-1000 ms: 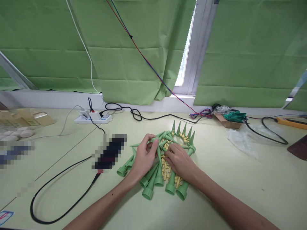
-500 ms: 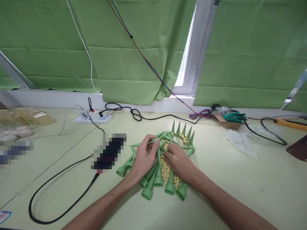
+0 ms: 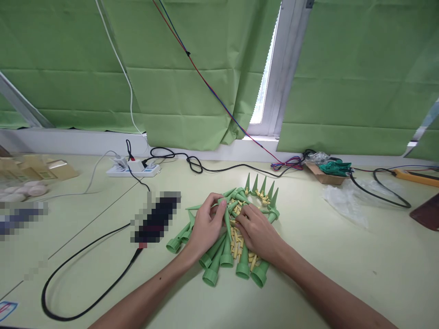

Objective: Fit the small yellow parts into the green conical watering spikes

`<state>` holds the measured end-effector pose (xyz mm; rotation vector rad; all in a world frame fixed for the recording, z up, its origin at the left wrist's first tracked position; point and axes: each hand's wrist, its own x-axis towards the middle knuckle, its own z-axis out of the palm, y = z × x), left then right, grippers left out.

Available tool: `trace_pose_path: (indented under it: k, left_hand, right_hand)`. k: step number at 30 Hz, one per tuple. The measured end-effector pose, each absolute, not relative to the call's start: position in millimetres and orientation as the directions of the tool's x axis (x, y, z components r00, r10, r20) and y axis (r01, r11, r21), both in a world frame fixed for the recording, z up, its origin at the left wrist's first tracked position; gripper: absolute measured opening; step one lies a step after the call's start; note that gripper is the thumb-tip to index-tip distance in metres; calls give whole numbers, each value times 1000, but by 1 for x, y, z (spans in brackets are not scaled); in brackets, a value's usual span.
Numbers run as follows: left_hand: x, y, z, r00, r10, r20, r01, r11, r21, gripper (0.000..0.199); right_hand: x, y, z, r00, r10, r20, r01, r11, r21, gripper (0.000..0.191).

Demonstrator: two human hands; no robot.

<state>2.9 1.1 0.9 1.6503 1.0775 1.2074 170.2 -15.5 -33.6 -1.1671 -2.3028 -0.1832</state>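
Observation:
My left hand point(image 3: 208, 225) is closed around a green plastic watering spike point(image 3: 227, 225), a hollow cone whose tip points down toward me. Just right of it, my right hand point(image 3: 259, 232) has its fingers pinched together, with a small yellow plastic fitting at the fingertips, partly hidden. Loose yellow fittings point(image 3: 236, 244) lie heaped beneath and between both hands. Around them are more green spikes point(image 3: 210, 276), lying with their wide open ends toward me. Several spikes point(image 3: 255, 184) stand tip-up behind my right hand, with yellow fittings at their bases.
A pixelated dark object point(image 3: 156, 219) with a black cable lies to the left. Behind are a power strip point(image 3: 133, 170) and a long black cord point(image 3: 226, 169). At the back right sit a cardboard box point(image 3: 324, 176) holding green material and a clear plastic bag point(image 3: 346, 205).
My right hand has shifted very slightly beside the held spike. My left hand and the pile look the same.

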Motion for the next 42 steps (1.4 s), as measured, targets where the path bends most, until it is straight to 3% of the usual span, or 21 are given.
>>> trace_pose_path:
  k: [15,29,42]
  left_hand:
    - [3,-1,4,210,951,227,196,-268,943,22]
    - [3,1,-4,349,915,203,169,-274,947,26]
    - [4,0,-7,410,892,192,148,-273,951,28]
  right_hand:
    - [176,-17,-31,-264,663,700,634,667,-392,11]
    - [172,-21,-32,-139,561,816,571,719,-397,10]
    - [173,-21,-32,-97,545,833,556,724,-409,11]
